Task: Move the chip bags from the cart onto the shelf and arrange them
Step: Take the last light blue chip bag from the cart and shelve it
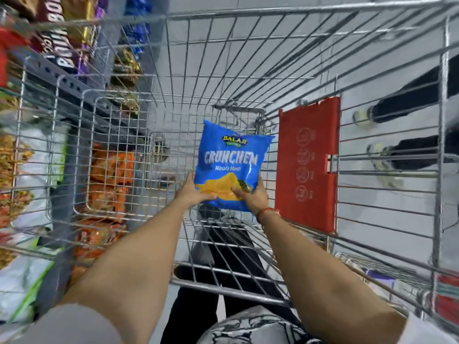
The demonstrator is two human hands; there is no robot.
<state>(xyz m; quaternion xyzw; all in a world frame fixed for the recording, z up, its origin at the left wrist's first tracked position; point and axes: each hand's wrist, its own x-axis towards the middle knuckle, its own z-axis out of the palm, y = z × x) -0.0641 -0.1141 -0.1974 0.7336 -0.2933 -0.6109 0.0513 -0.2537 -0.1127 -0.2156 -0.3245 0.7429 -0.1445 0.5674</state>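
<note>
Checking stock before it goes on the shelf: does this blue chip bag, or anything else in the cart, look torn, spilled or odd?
Nothing stands out. The blue chip bag looks puffed and intact, held at its lower edge by the left hand and right hand inside the wire cart. No loose chips are visible.

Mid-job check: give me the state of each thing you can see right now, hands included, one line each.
Blue chip bag: inside the cart, gripped at its lower edge by both hands.
Left hand: fingers closed on the bag's lower left corner.
Right hand: fingers closed on the bag's lower right corner.
Cart: basket holds only this bag.
Red flap: flat against the cart's wire wall.
Shelf: stocked with snack packs, blurred.
</note>
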